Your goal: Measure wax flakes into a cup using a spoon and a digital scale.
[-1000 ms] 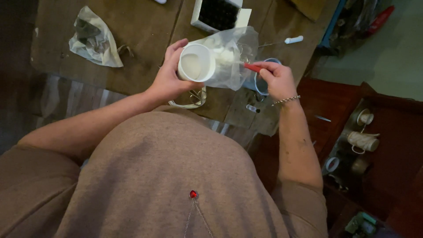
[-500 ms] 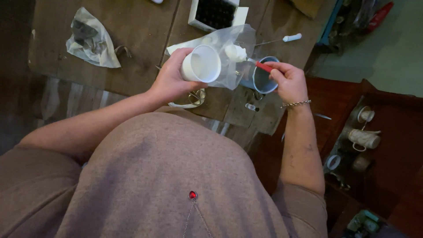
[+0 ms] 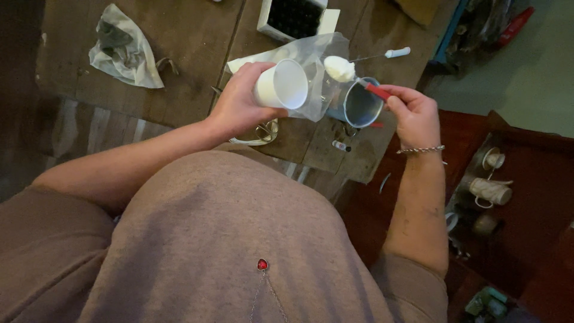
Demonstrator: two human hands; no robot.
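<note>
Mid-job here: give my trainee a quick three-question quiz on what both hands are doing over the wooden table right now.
1. True or false: the left hand holds a white plastic cup tipped sideways.
2. What does the red-handled spoon in the right hand carry?
3. Which lies under the spoon: A) grey metal can, B) black box?

Key: 1 true. 2 a heap of white powder. 3 A.

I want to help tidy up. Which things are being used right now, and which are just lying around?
In use: left hand with white cup and clear bag; right hand with heaped spoon; metal cup.

Lying about: crumpled bag, black tray, small vial.
</note>
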